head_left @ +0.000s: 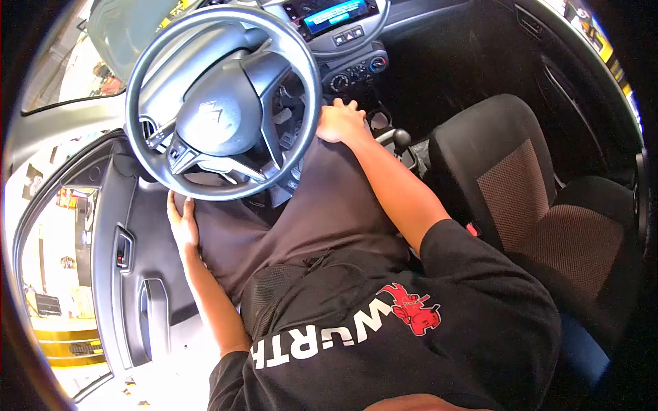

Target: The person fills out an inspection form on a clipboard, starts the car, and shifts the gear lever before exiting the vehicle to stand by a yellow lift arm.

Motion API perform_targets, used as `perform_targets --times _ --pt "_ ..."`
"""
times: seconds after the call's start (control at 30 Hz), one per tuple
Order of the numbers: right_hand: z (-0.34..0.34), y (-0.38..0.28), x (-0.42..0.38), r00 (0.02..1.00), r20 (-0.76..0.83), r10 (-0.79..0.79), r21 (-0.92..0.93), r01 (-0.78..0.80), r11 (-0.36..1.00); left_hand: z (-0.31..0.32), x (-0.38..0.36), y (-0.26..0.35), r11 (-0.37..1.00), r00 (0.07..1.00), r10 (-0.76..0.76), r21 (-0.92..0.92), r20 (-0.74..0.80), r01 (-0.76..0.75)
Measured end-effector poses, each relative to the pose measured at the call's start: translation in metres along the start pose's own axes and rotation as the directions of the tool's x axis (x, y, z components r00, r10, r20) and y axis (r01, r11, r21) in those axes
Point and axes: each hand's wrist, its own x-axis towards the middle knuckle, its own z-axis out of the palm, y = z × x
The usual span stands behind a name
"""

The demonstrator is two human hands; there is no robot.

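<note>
My left hand point(181, 225) rests along the outer side of my left thigh, its fingers stretched out and apart, just below the steering wheel point(313, 103). It holds nothing. On my right knee lies my right hand point(340, 122), open, with the fingers spread over the trouser leg point(343, 185). The wheel's rim passes close to the left of that hand. A gear lever point(401, 139) with a round dark knob stands a little to its right.
The driver's door point(110, 288) stands at the left, with its handle and grip. Climate knobs point(358, 72) and a lit display point(336, 15) are on the dashboard ahead. The front passenger seat point(507, 178) is on the right, beside a red buckle point(472, 229).
</note>
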Motion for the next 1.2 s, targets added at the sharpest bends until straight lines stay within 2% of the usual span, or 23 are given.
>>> perform_targets --times 0.07,0.1,0.13,0.2,0.23,0.27,0.3,0.37,0.4,0.47,0.57,0.6,0.67,0.7,0.8,0.83,1.0,1.2 --pt "0.001 0.003 -0.003 0.999 -0.035 -0.026 0.010 0.026 1.000 -0.001 0.008 -0.020 0.999 0.999 0.029 -0.044 0.013 -0.029" --pt "0.003 0.008 -0.004 0.997 -0.038 -0.060 0.030 0.061 0.998 -0.001 0.003 -0.011 0.999 0.999 0.035 -0.018 0.014 -0.035" --pt "0.004 0.012 -0.004 0.994 -0.046 -0.095 0.051 0.097 0.994 -0.003 0.012 -0.034 0.996 0.998 0.057 -0.067 0.025 -0.055" --pt "-0.004 0.039 -0.004 0.951 0.002 -0.309 0.145 0.305 0.941 -0.001 0.005 -0.013 1.000 1.000 0.018 -0.026 0.020 -0.018" --pt "-0.005 0.071 0.018 0.843 -0.002 -0.538 0.298 0.514 0.804 -0.002 0.008 -0.018 0.999 0.999 0.040 -0.022 0.018 -0.040" --pt "-0.028 0.085 0.002 0.861 -0.009 -0.509 0.436 0.462 0.772 -0.003 0.009 -0.027 0.998 0.998 0.054 -0.018 0.014 -0.054" --pt "-0.049 0.099 -0.015 0.936 0.118 -0.332 0.635 0.186 0.750 -0.004 0.007 -0.024 0.998 0.998 0.057 -0.026 0.014 -0.056" --pt "-0.051 0.151 -0.012 0.955 -0.017 -0.295 0.707 0.220 0.672 -0.004 0.011 -0.035 0.997 0.998 0.051 -0.067 0.021 -0.050" --pt "-0.059 0.168 -0.017 0.967 -0.058 -0.248 0.614 0.230 0.755 -0.004 0.010 -0.028 0.998 0.999 0.048 -0.051 0.014 -0.048" --pt "-0.055 0.189 -0.024 0.981 -0.104 -0.163 0.570 0.193 0.799 -0.003 0.009 -0.021 0.995 0.999 0.045 0.084 0.003 -0.045" --pt "-0.015 0.199 -0.018 0.981 -0.072 -0.181 0.624 0.186 0.759 0.001 0.012 -0.020 0.999 0.999 0.023 0.044 0.032 -0.024" --pt "-0.005 0.190 -0.021 0.989 -0.002 -0.149 0.635 0.116 0.764 0.003 0.011 -0.018 1.000 0.999 0.019 0.018 0.044 -0.019" --pt "0.014 0.178 -0.018 0.995 -0.060 -0.076 0.430 0.094 0.898 0.004 0.012 -0.016 1.000 0.997 0.021 0.002 0.068 -0.021" --pt "0.019 0.176 -0.018 0.989 -0.146 0.015 0.555 0.069 0.829 0.004 0.012 -0.016 1.000 0.997 0.027 0.011 0.078 -0.028" --pt "0.018 0.176 -0.023 0.994 -0.080 0.073 0.629 -0.006 0.777 0.003 0.011 -0.013 0.999 0.995 0.027 0.034 0.098 -0.030" --pt "0.022 0.178 -0.024 0.990 -0.122 0.070 0.661 0.029 0.750 0.003 0.009 -0.011 0.999 0.996 0.011 0.050 0.085 -0.016" --pt "0.038 0.188 -0.014 0.982 -0.186 0.043 0.676 0.096 0.730 0.001 0.009 -0.014 0.998 0.998 0.028 0.062 0.063 -0.032" --pt "0.037 0.184 -0.018 0.977 -0.198 0.078 0.682 0.080 0.727 -0.002 0.006 -0.015 0.996 0.999 0.019 0.082 0.033 -0.021"
